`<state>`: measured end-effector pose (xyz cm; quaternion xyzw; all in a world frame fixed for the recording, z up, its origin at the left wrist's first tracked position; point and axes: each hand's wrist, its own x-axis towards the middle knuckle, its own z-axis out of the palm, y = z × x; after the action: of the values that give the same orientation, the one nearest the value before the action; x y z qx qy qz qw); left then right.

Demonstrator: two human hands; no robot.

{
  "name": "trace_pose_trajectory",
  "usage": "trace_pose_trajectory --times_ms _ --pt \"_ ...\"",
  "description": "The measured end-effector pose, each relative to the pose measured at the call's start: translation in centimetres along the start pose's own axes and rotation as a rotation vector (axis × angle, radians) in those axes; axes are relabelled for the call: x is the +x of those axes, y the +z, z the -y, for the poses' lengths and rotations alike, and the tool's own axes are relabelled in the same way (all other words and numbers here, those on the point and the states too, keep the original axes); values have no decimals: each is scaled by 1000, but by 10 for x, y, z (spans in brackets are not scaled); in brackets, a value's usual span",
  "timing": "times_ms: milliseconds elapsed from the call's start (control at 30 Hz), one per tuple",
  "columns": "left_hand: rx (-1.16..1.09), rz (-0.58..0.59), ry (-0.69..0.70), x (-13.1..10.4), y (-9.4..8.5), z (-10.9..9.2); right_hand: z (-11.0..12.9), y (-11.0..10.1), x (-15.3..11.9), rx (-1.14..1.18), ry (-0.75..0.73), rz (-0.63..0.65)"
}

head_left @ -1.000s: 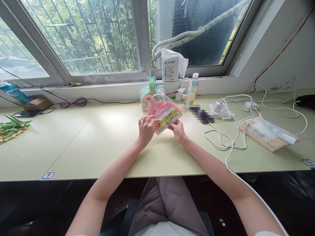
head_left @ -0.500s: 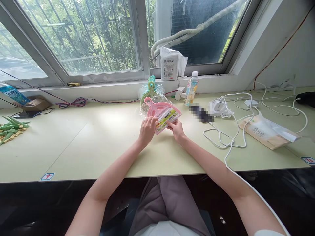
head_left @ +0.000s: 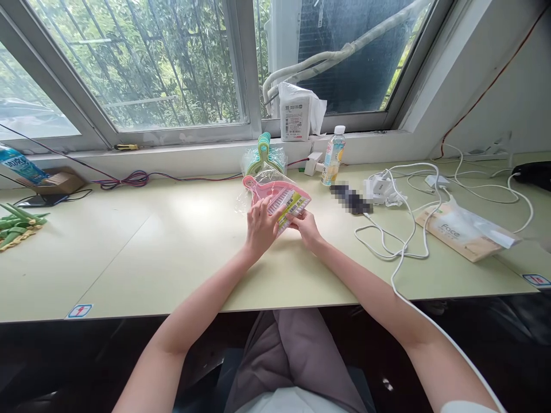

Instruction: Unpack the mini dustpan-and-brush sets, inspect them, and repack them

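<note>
A small pink dustpan with a white-bristled brush and a yellow-green label is held tilted above the table. My left hand rests over its lower left face, fingers spread and lying across it, hiding part of the label. At the lower right edge, my right hand pinches the dustpan, with the thumb on the label side. Right behind is a stack of green and teal dustpans in clear plastic wrap.
A drink bottle and a blurred-out dark object stand to the right, beside looped white cables and a tissue pack. A tissue box is on the sill. Green woven pieces lie far left.
The pink dustpan has shifted slightly left and turned a little. My left fingers have gone from curled at its edge to spread over its face. My right hand keeps its pinch.
</note>
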<state>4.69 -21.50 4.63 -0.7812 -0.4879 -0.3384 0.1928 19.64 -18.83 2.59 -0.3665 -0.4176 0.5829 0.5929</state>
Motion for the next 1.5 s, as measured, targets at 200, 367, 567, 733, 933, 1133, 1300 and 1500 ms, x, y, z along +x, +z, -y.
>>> trace_pose_trajectory --times_ms 200,367,567,733,933,1133,1300,1500 --pt "4 24 42 2 2 2 -5 4 -2 -76 11 92" --pt "92 66 24 2 1 2 -4 6 -5 -114 7 148" --pt "146 134 -31 4 -6 1 -1 8 -7 -133 12 174" --pt "182 176 -56 7 -11 -2 -1 8 -7 -156 22 210" --pt "72 190 -62 4 -4 -1 -3 8 -5 -135 17 184" --pt "-179 75 -30 -2 5 -2 -1 6 -4 -76 1 87" --pt "-272 -282 -326 0 -2 0 2 1 -1 7 -17 11" --pt "-978 -225 -794 13 2 23 5 0 0 107 -37 -21"
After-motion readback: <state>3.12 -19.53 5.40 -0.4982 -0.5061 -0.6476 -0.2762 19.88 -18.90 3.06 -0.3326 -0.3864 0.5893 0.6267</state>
